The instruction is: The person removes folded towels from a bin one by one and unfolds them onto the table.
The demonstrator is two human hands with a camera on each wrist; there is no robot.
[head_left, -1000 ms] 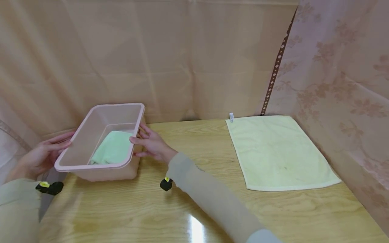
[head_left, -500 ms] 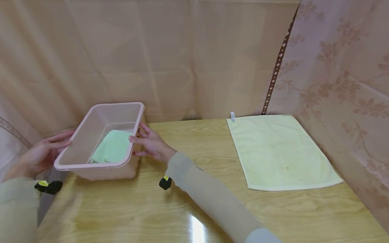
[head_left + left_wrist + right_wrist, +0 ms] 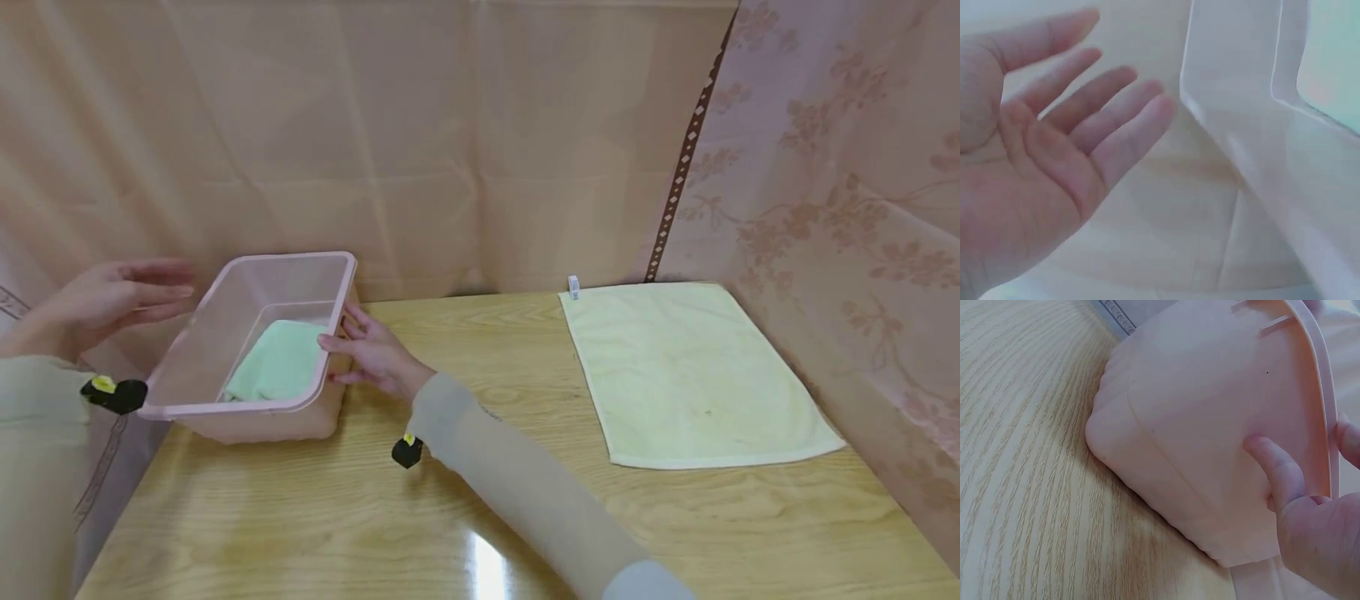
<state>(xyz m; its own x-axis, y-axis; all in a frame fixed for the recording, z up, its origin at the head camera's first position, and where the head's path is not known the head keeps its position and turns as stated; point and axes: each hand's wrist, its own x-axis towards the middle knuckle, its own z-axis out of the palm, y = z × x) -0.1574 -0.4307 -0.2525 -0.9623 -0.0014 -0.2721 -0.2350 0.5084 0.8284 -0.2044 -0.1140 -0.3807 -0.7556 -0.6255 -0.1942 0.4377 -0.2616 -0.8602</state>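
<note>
A pale pink plastic basin [image 3: 258,427] stands at the left of the wooden table, with a folded mint-green towel [image 3: 279,362] lying inside. My right hand [image 3: 382,358] grips the basin's right side, thumb over the rim and fingers against the outer wall. In the right wrist view, a fingertip touches the basin's wall [image 3: 1191,412]. Apart from the basin's left rim, my left hand [image 3: 112,300] hovers with its fingers extended. The left wrist view has that hand [image 3: 1035,156] palm in sight and holding nothing, beside the basin's edge.
A pale yellow towel [image 3: 697,375] lies spread flat at the right of the table [image 3: 480,467], a white tag at its far left corner. A beige curtain [image 3: 420,150] hangs behind the table, and a flowered pink one [image 3: 847,183] hangs along the right.
My left hand has let go of the basin's left rim and risen up and away from it. The right hand keeps its hold, and the basin stays in about the same place.
</note>
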